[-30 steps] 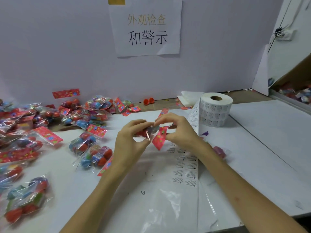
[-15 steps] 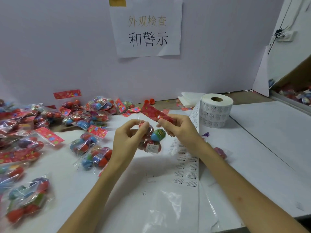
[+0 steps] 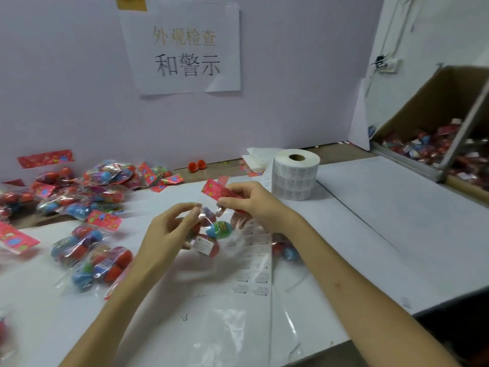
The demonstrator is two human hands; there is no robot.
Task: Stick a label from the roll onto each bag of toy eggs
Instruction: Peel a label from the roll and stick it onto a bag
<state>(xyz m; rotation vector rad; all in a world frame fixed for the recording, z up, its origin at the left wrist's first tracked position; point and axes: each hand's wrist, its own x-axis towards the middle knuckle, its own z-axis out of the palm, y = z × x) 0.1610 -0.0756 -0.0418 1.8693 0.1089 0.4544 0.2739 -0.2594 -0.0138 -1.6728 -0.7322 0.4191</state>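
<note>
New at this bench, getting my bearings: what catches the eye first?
First, the bag of toy eggs held centre-frame, the left hand pinching its film and the right hand gripping its red header. Next, the label roll behind the right hand, and the heap of bright bags on the left.

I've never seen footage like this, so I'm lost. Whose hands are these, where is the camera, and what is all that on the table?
No machine here: a person works with bare hands, and the one picture comes from a camera worn on their head, looking down at the table. The left hand and right hand pinch a clear bag of toy eggs near its top, the right one at its red card; a white label is already on it. Behind the right hand stands the label roll, its strip trailing toward the viewer. More bags lie on the left; a cardboard box on the right holds others.
</note>
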